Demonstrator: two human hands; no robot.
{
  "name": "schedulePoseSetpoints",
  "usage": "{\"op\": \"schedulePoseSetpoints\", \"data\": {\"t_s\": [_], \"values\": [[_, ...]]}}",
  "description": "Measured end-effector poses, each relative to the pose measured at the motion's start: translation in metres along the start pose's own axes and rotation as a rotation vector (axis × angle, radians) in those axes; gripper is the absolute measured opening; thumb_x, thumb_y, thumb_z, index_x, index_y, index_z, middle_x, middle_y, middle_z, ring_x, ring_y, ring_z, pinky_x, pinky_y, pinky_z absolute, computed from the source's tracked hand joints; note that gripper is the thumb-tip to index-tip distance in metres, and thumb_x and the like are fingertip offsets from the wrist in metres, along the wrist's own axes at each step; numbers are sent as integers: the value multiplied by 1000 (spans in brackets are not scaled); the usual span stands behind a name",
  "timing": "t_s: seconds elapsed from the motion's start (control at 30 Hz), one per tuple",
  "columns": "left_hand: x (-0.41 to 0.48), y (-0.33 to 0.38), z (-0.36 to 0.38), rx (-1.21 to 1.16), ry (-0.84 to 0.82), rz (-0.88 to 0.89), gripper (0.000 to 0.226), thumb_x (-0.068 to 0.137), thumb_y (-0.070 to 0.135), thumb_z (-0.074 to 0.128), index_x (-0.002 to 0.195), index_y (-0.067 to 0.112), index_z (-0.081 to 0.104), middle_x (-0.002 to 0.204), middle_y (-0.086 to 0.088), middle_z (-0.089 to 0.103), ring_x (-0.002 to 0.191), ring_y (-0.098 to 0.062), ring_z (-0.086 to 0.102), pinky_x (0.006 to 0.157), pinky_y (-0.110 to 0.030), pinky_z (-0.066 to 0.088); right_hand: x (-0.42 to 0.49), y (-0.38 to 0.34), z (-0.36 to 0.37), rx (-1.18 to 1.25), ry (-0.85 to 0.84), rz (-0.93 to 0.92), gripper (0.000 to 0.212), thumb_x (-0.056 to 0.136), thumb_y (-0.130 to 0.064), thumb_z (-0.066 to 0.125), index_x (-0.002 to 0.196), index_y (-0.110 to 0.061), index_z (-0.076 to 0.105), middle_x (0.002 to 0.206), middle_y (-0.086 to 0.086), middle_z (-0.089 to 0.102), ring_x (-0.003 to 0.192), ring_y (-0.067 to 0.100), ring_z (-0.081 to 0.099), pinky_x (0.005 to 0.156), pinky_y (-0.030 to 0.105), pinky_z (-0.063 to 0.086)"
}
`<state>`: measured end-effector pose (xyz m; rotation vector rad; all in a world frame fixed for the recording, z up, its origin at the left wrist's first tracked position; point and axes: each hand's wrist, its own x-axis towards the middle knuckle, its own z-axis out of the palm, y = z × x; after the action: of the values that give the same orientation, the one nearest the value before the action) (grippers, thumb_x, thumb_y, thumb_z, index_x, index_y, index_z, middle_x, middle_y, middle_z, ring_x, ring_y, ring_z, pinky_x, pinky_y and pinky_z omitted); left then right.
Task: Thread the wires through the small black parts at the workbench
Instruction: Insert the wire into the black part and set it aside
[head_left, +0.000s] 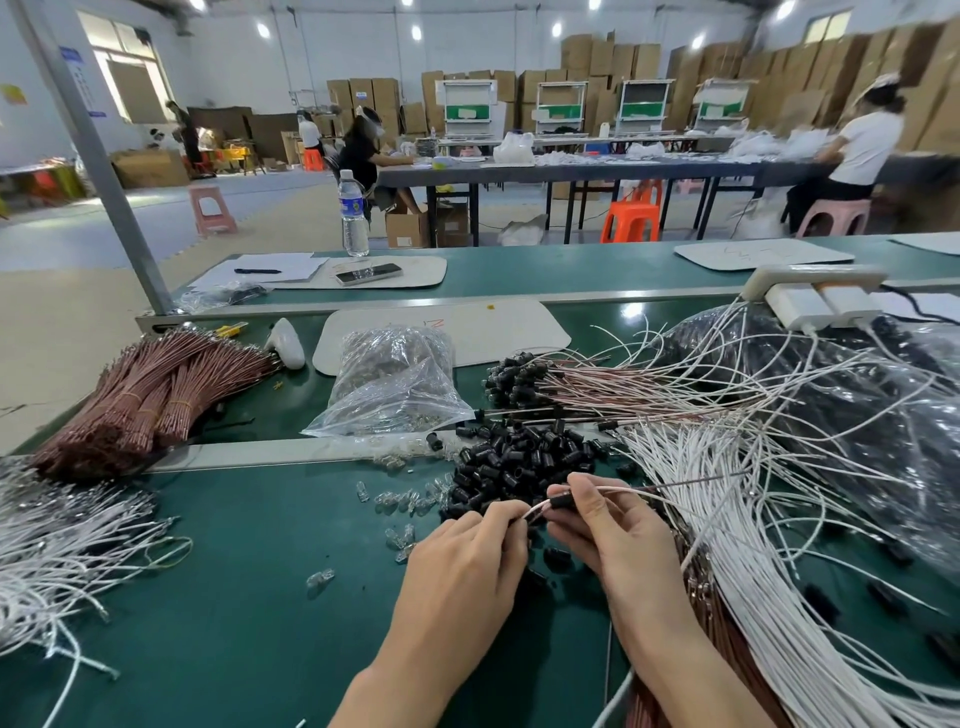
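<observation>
At the near centre of the green desk (249, 597), a thin wire (538, 511) is held between both hands. The left hand (467, 564) is placed at 7 o'clock from the wire; its fingers are curled, and the near end of the wire is pinched between thumb and fingertips. The right hand (613, 535) is placed at 4 o'clock; its fingers are closed around a small black part (564, 501), which is seated on the wire, and the wire runs on past it toward 3 o'clock. A pile of loose black parts (519, 457) lies at 12 o'clock from the hands, just beyond the fingertips. Small clear glass bulbs (410, 501) are scattered at 10 o'clock, just beside the edge of the pile. A clear plastic bag (395, 384) rests farther off at 11 o'clock, and bundles of brown wires (150, 400) lie at 10 o'clock near the left edge of the desk. A row of wires already fitted with black parts (519, 376) is laid at 1 o'clock. A spread of loose white wires (753, 525) extends from 2 to 5 o'clock, and further white wires (57, 540) lie at 9 o'clock.
</observation>
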<state>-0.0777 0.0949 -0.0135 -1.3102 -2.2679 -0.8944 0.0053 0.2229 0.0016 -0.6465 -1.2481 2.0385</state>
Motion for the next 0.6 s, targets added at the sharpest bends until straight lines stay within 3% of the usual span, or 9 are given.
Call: {"op": "schedulePoseSetpoints", "data": {"t_s": [0.1, 0.2, 0.4, 0.6], "values": [[1, 0, -1, -69, -22, -16, 29, 105, 38, 38, 115, 28, 62, 75, 17, 64, 67, -4, 57, 62, -18, 43, -2, 0, 0, 13, -114, 45, 36, 78, -28, 72, 109, -9, 70, 99, 14, 78, 94, 25, 76, 76, 23, 60], [0, 1, -3, -123, -18, -11, 25, 105, 39, 39, 118, 32, 59, 74, 20, 62, 71, -1, 56, 66, -11, 36, -4, 3, 1, -80, -182, 40, 23, 76, -21, 76, 99, -18, 75, 98, 16, 77, 98, 27, 75, 79, 25, 60], [-1, 2, -1, -186, -20, -55, 20, 101, 53, 40, 116, 43, 49, 90, 23, 66, 78, 0, 61, 68, -16, 46, -3, 0, 1, -27, -154, 5, 15, 71, -21, 80, 85, -25, 77, 88, 15, 77, 88, 23, 76, 75, 24, 60], [-1, 0, -4, -238, 1, -125, 25, 96, 57, 44, 109, 40, 56, 83, 26, 60, 79, 3, 59, 67, -9, 43, 1, -2, -5, 105, -68, 4, 17, 67, -21, 81, 83, -21, 78, 86, 13, 75, 82, 18, 74, 73, 23, 59]]}}
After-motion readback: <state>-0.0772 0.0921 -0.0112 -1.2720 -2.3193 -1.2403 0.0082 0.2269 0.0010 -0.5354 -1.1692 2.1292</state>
